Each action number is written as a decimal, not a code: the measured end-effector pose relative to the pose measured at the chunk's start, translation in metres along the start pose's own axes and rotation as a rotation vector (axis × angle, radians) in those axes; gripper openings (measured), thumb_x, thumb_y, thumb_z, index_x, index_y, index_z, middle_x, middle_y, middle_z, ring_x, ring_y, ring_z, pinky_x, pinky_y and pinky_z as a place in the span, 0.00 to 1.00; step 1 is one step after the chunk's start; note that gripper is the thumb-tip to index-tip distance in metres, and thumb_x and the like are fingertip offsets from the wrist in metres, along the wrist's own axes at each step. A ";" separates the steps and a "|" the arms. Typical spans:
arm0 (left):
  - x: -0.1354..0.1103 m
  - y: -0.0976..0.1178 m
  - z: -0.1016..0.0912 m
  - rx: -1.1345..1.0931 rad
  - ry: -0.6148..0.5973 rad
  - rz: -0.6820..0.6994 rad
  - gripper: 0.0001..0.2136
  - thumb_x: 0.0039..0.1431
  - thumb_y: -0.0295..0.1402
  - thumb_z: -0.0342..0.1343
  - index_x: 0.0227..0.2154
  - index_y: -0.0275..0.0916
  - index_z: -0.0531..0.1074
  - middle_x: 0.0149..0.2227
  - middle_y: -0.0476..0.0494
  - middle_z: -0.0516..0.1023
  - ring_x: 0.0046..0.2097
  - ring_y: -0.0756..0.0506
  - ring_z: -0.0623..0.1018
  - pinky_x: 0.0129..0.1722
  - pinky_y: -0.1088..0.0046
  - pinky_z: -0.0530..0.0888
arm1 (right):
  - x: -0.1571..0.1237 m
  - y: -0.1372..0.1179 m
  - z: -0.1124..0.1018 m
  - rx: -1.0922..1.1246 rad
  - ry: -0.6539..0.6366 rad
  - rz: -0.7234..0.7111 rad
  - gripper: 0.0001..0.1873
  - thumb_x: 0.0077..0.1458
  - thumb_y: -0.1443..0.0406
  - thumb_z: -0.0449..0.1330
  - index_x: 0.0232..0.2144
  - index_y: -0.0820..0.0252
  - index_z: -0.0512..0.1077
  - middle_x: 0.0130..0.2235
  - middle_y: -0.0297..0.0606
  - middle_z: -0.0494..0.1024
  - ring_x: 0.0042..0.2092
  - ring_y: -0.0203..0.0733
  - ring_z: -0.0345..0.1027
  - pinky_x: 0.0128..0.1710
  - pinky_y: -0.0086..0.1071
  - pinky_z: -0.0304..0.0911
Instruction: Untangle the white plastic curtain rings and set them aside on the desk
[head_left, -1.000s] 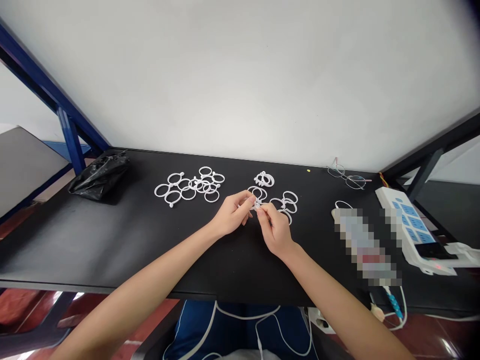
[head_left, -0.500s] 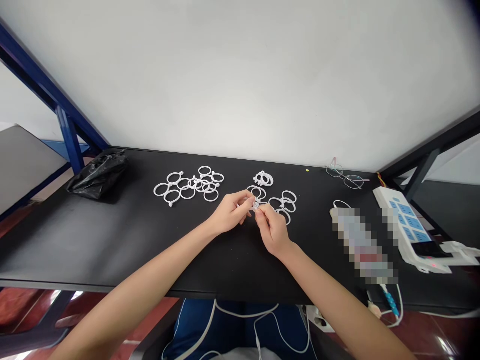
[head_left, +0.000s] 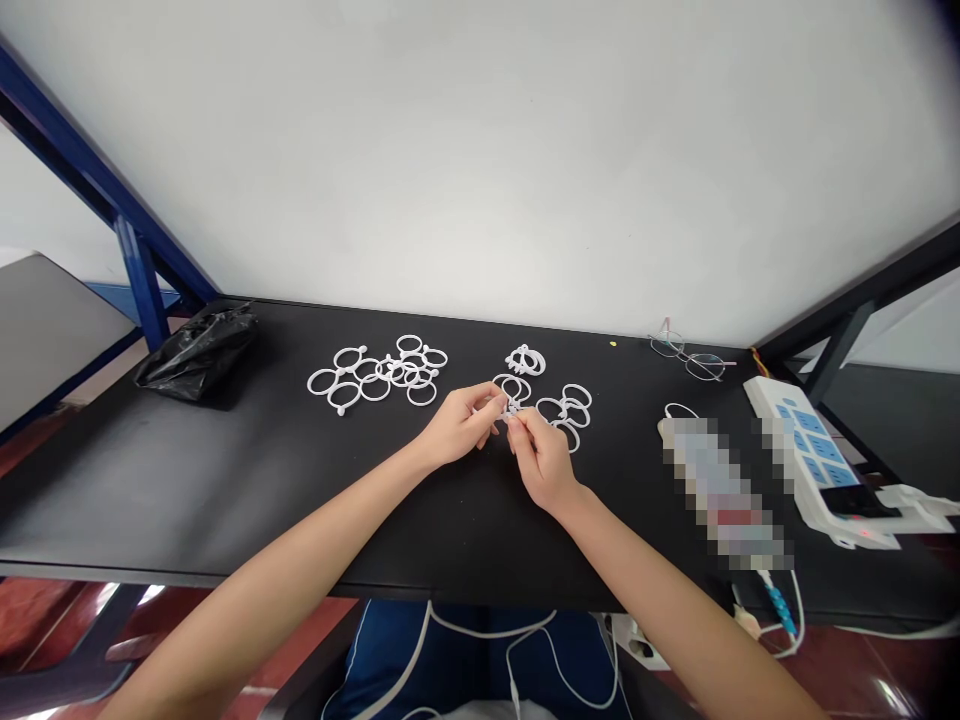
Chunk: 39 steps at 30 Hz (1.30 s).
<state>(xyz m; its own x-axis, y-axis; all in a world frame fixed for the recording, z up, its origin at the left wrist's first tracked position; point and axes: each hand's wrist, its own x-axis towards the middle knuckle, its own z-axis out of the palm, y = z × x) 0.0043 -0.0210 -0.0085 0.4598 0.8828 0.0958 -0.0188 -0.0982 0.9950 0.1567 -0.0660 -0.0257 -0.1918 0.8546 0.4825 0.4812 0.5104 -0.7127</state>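
Head view: left hand [head_left: 463,428] and right hand [head_left: 547,462] meet above the black tabletop [head_left: 450,530], both pinching the white ringed plastic piece [head_left: 513,406] between thumb and fingers; the piece lies between the two sets of fingertips, its rings projecting on the far side, its lower part partly hidden by the fingers; white ring cluster [head_left: 564,413] just beside the right hand; compact ring bundle [head_left: 528,361] beyond the held piece; larger ring group [head_left: 389,370] left of the left hand, apart from it.
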 end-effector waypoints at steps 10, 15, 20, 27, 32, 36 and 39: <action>0.011 0.011 -0.019 -0.935 0.308 -0.300 0.18 0.53 0.47 0.61 0.32 0.38 0.65 0.17 0.62 0.52 0.18 0.57 0.57 0.21 0.82 0.66 | 0.000 0.002 0.003 -0.004 0.190 0.034 0.14 0.64 0.63 0.51 0.25 0.57 0.58 0.19 0.26 0.60 0.19 0.30 0.53 0.21 0.28 0.50; 0.012 0.007 -0.021 -0.977 0.370 -0.294 0.09 0.56 0.32 0.60 0.33 0.37 0.65 0.20 0.60 0.54 0.18 0.59 0.58 0.20 0.84 0.65 | 0.000 0.001 0.003 0.019 0.188 0.048 0.13 0.63 0.64 0.53 0.25 0.57 0.60 0.18 0.25 0.59 0.18 0.29 0.51 0.20 0.27 0.49; 0.010 0.006 -0.020 -1.018 0.407 -0.286 0.05 0.61 0.30 0.53 0.39 0.37 0.67 0.20 0.59 0.55 0.19 0.57 0.59 0.21 0.82 0.65 | 0.001 -0.001 0.003 0.036 0.190 0.056 0.13 0.63 0.64 0.53 0.25 0.57 0.60 0.18 0.24 0.58 0.18 0.29 0.51 0.20 0.27 0.49; 0.011 0.001 -0.019 -1.005 0.462 -0.248 0.08 0.65 0.37 0.49 0.40 0.39 0.66 0.20 0.58 0.55 0.19 0.56 0.59 0.21 0.81 0.63 | 0.001 0.000 0.002 0.033 0.191 0.047 0.12 0.62 0.65 0.53 0.25 0.57 0.61 0.18 0.24 0.57 0.18 0.29 0.50 0.20 0.27 0.49; 0.010 -0.002 -0.017 -0.970 0.504 -0.215 0.15 0.64 0.48 0.47 0.44 0.43 0.65 0.21 0.57 0.58 0.19 0.55 0.59 0.22 0.81 0.65 | 0.001 -0.001 0.002 0.023 0.196 0.063 0.14 0.63 0.63 0.53 0.24 0.57 0.61 0.18 0.25 0.58 0.18 0.29 0.51 0.19 0.27 0.49; 0.009 -0.003 -0.015 -0.936 0.485 -0.196 0.22 0.61 0.53 0.48 0.49 0.44 0.64 0.22 0.57 0.59 0.20 0.55 0.60 0.23 0.80 0.66 | 0.003 -0.001 0.001 0.033 0.189 0.045 0.13 0.63 0.64 0.53 0.25 0.57 0.60 0.18 0.24 0.57 0.18 0.29 0.50 0.19 0.27 0.48; 0.008 -0.003 -0.013 -0.924 0.460 -0.215 0.22 0.61 0.52 0.48 0.51 0.44 0.63 0.22 0.57 0.58 0.20 0.54 0.60 0.22 0.79 0.66 | 0.004 0.000 0.001 0.039 0.189 0.042 0.13 0.63 0.64 0.53 0.25 0.57 0.61 0.18 0.24 0.56 0.18 0.29 0.50 0.19 0.27 0.48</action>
<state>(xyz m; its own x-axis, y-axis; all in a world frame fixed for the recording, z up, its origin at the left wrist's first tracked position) -0.0029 -0.0075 -0.0104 0.1564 0.9483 -0.2760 -0.7351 0.2984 0.6088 0.1545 -0.0630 -0.0244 -0.0067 0.8443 0.5358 0.4511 0.4807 -0.7520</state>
